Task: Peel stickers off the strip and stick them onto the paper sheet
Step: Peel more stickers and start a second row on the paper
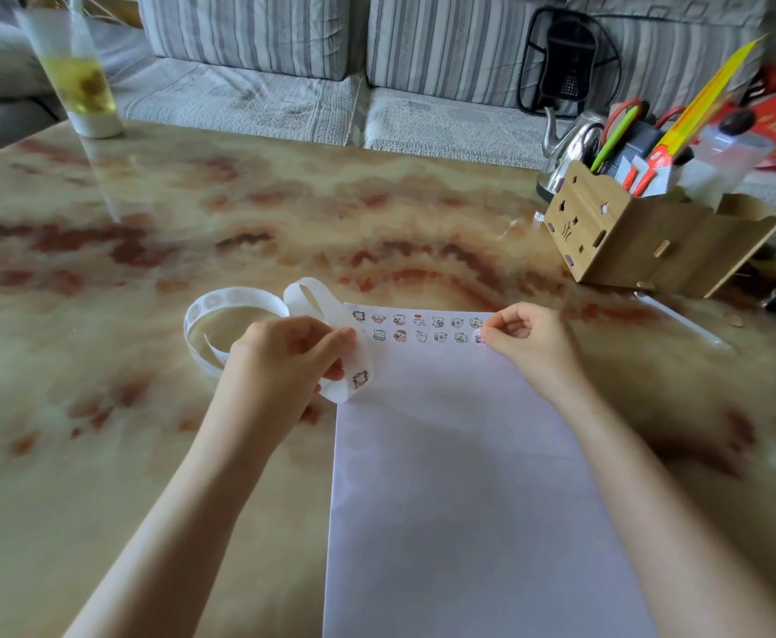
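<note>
A white paper sheet [459, 476] lies on the marble table, running from the middle toward the near edge. Two rows of small cartoon stickers [423, 329] sit along its far end. My left hand [284, 361] grips the white sticker strip [238, 301] at the sheet's far left corner; the strip curls in loops to the left, and one sticker [360, 378] shows on the part hanging under my fingers. My right hand [526, 340], fingers curled, presses a sticker [480, 338] down at the right end of the second row.
A wooden desk organizer [630, 232] with pens and scissors stands at the far right, a metal kettle [565, 145] behind it. A tall glass bottle of yellow drink [79, 80] stands at the far left. A clear pen [680, 322] lies right of the sheet. A striped sofa is beyond the table.
</note>
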Action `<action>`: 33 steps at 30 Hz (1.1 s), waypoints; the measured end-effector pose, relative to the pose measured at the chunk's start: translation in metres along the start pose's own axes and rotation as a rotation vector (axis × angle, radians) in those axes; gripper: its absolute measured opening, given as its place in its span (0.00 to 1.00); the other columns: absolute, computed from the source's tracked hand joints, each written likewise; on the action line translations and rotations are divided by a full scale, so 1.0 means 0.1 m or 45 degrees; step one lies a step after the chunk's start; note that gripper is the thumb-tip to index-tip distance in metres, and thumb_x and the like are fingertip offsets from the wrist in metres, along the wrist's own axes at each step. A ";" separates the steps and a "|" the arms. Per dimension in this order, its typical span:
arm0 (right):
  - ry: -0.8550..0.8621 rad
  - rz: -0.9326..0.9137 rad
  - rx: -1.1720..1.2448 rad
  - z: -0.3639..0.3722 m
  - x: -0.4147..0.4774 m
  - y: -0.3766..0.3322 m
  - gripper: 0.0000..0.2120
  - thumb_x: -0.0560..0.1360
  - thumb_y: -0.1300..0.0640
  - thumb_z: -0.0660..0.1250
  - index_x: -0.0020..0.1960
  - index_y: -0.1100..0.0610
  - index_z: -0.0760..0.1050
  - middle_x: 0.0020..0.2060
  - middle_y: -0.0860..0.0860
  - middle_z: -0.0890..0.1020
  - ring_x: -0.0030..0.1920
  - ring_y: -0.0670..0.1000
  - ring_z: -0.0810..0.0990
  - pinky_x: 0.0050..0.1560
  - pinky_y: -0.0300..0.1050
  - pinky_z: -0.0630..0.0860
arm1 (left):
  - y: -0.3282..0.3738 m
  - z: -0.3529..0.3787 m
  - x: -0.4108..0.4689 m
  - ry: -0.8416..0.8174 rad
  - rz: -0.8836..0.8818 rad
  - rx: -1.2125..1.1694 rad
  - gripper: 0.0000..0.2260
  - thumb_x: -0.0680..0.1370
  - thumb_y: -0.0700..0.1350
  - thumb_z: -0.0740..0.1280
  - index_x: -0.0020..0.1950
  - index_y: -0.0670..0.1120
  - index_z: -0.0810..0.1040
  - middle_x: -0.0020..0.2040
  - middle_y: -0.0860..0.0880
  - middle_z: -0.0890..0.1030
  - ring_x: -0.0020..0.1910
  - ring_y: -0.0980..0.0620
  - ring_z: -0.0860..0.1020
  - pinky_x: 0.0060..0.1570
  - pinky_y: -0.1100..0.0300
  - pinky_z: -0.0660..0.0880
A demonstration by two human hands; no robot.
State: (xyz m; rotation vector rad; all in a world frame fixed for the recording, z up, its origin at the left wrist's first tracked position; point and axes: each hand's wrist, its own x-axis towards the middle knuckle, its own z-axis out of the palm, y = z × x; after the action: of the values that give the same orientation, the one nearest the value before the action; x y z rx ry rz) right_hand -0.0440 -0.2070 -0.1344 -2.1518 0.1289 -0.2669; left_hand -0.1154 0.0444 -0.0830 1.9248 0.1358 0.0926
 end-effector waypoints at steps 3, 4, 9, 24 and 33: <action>0.009 -0.012 -0.033 0.01 0.00 0.01 0.05 0.69 0.58 0.72 0.36 0.52 0.77 0.34 0.47 0.81 0.34 0.46 0.75 0.42 0.46 0.74 | 0.00 0.00 0.00 0.002 0.001 0.003 0.09 0.75 0.48 0.68 0.38 0.47 0.82 0.34 0.49 0.84 0.40 0.43 0.81 0.32 0.58 0.75; 0.011 -0.021 -0.039 0.02 0.00 0.00 0.05 0.69 0.59 0.72 0.36 0.52 0.77 0.34 0.48 0.82 0.34 0.46 0.76 0.42 0.46 0.73 | 0.00 0.00 0.00 0.003 0.007 0.006 0.09 0.75 0.48 0.68 0.38 0.47 0.82 0.34 0.49 0.84 0.40 0.43 0.81 0.32 0.58 0.75; 0.000 -0.030 -0.007 0.00 -0.01 0.00 0.05 0.69 0.61 0.73 0.37 0.54 0.78 0.30 0.46 0.75 0.28 0.41 0.69 0.33 0.40 0.65 | 0.01 0.00 0.00 0.006 0.014 -0.008 0.09 0.75 0.47 0.68 0.38 0.46 0.82 0.34 0.48 0.84 0.38 0.39 0.81 0.31 0.56 0.76; 0.059 0.001 0.037 0.05 0.02 0.06 0.11 0.69 0.57 0.74 0.40 0.47 0.73 0.35 0.45 0.75 0.33 0.45 0.73 0.40 0.45 0.71 | -0.03 0.01 0.03 0.013 0.013 -0.012 0.08 0.75 0.48 0.69 0.36 0.48 0.82 0.33 0.50 0.84 0.39 0.45 0.82 0.34 0.57 0.77; 0.103 -0.139 0.048 -0.14 -0.16 -0.40 0.06 0.75 0.61 0.65 0.43 0.51 0.78 0.39 0.43 0.80 0.38 0.43 0.75 0.42 0.40 0.71 | -0.01 0.01 0.01 0.043 0.049 -0.099 0.08 0.75 0.47 0.69 0.37 0.48 0.82 0.31 0.51 0.83 0.38 0.47 0.83 0.39 0.50 0.80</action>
State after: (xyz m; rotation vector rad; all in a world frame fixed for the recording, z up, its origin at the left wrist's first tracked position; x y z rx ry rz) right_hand -0.0627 -0.1925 -0.0956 -2.1140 0.0524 -0.4164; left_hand -0.1141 0.0440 -0.0841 1.8487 0.1160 0.1537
